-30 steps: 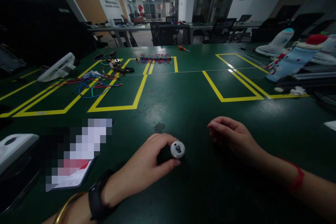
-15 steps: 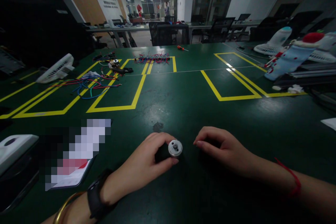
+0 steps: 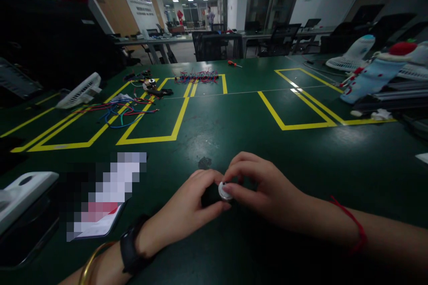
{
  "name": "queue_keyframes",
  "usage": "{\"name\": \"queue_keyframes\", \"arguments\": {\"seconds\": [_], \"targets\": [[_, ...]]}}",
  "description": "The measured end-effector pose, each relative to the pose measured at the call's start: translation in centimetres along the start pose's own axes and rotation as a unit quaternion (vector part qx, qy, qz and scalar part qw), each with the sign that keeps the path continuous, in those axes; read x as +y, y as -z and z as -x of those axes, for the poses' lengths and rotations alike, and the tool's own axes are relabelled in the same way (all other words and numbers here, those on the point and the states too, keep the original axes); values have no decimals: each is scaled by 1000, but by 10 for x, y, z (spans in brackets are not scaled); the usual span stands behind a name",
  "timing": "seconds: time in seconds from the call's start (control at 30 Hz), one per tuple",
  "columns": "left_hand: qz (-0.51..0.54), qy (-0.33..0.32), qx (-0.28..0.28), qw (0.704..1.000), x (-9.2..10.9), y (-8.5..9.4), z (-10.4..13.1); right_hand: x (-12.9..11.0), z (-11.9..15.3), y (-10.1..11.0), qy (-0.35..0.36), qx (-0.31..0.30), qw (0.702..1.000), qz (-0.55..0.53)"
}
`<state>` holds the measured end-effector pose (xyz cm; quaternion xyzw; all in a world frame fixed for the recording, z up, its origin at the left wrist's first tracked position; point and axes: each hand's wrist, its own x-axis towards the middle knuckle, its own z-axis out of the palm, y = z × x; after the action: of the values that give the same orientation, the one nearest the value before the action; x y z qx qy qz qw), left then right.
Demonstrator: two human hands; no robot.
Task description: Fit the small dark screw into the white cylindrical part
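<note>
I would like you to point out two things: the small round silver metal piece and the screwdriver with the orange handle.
Small round silver metal piece [image 3: 221, 193]: head view, on its visible left part.
Orange-handled screwdriver [image 3: 231, 63]: head view, on its handle.

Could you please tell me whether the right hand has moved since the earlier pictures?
Yes; judged against the dark stain on the table, the right hand has moved leftward, to the round metal part in the left hand.

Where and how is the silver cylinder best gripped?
Probably around its curved side, from the left, pinched as the left hand does: the silver cylinder's round end faces up toward the camera, and the right hand reaches there.
</note>
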<state>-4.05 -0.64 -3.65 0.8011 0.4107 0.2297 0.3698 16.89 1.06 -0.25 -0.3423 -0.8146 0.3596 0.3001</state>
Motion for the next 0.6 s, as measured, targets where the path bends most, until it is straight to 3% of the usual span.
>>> {"name": "queue_keyframes", "arguments": {"seconds": [0.13,0.4,0.6], "targets": [[-6,0,2,1000,1,0,0,5,3,14,-27,42,998,-27],[-11,-2,1,1000,2,2,-1,39,44,18,-64,-33,993,95],[-6,9,-5,1000,2,2,-1,40,43,15,-52,-55,987,143]]}}
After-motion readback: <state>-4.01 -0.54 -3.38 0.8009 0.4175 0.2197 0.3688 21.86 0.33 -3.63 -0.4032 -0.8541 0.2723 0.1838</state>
